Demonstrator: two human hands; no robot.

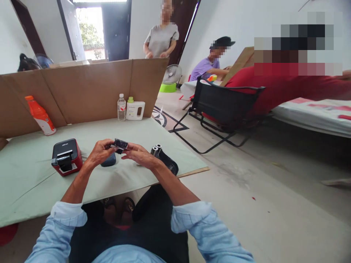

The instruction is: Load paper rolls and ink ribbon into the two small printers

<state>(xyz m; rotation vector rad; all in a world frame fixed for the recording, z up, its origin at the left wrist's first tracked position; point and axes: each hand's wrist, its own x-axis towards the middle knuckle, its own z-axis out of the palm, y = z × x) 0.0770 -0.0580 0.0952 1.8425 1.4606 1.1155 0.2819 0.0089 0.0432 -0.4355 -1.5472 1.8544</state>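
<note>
Above the table, both hands hold a small black, shiny piece with a pale strip along it [121,144]; its exact kind is too small to make out. My left hand [101,152] pinches its left end, and the fingers of my right hand [140,155] close on its right end. Just below the fingers lies a dark blue rounded object [109,160], partly hidden by my left hand. A red and black box-shaped device, which looks like a label printer [66,155], stands left of my left hand. Beside my right wrist are two small white-ended rolls [155,149] and a black curved item [170,165].
A cardboard screen [90,91] borders the far side of the pale green table [30,182]. Before it stand an orange bottle [41,116], a clear bottle [121,108] and a white jug [135,110]. A folding chair [219,106] with a seated person is at right; other people are farther back.
</note>
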